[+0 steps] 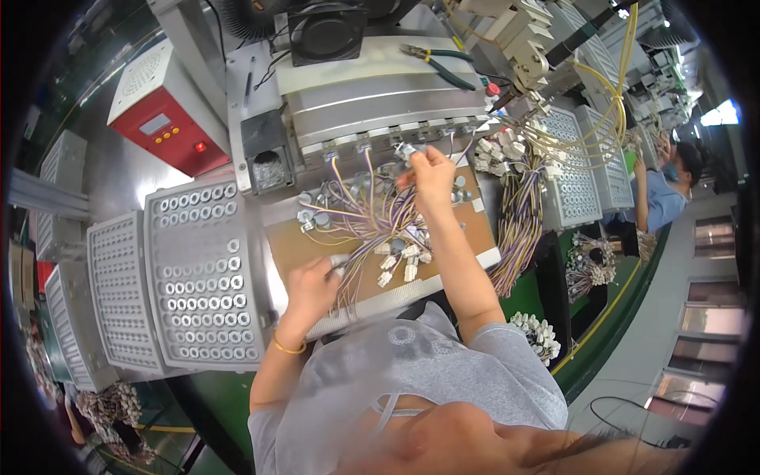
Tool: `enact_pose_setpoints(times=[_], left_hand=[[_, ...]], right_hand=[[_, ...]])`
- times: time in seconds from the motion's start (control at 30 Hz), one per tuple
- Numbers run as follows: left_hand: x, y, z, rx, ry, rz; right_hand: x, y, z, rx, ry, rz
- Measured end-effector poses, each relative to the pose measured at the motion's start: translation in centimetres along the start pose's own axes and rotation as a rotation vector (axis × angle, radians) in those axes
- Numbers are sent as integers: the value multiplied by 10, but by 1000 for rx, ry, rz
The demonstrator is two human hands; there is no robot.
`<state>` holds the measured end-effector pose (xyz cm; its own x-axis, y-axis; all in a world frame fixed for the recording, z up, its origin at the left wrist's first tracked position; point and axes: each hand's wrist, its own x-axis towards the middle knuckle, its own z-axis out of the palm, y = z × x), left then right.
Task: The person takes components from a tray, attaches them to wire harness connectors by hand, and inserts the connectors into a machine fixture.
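A bundle of purple, yellow and white wires with white plastic connectors (396, 257) lies spread over a brown board (294, 244) in front of me. My left hand (311, 289) rests on the board's near edge, its fingers closed on a white connector at the end of a wire. My right hand (431, 176) is raised at the far side of the board, pinching a small white connector (408, 150) close to the row of sockets on a grey metal machine (380, 107). A gold bangle is on my left wrist.
Grey perforated trays (202, 273) with metal rings lie to my left, with a red and white box (162, 111) behind them. More wire bundles (518, 210) hang on the right beside other trays. Green-handled pliers (443, 65) lie on the machine. Another person (661, 194) works at the far right.
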<state>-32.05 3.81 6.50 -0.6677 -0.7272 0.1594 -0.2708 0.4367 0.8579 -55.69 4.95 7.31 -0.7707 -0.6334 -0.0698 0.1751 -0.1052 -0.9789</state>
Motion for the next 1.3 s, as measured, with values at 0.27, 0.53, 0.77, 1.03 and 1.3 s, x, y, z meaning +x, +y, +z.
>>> enact_pose_setpoints(times=[0.27, 0.53, 0.77, 1.03, 1.3], left_hand=[[3, 3, -8, 250, -91, 185], [7, -20, -1, 439, 4, 249], [14, -3, -26, -11, 210, 186], [-24, -59, -42, -553, 432, -302], [-45, -59, -39, -336, 264, -373]], right_hand=[[2, -2, 24, 214, -18, 45], [-46, -35, -11, -795, -209, -678], [-91, 20, 22, -723, -841, -269], [-88, 22, 33, -614, -1025, -402], [-94, 57, 45, -812, -1229, -539]])
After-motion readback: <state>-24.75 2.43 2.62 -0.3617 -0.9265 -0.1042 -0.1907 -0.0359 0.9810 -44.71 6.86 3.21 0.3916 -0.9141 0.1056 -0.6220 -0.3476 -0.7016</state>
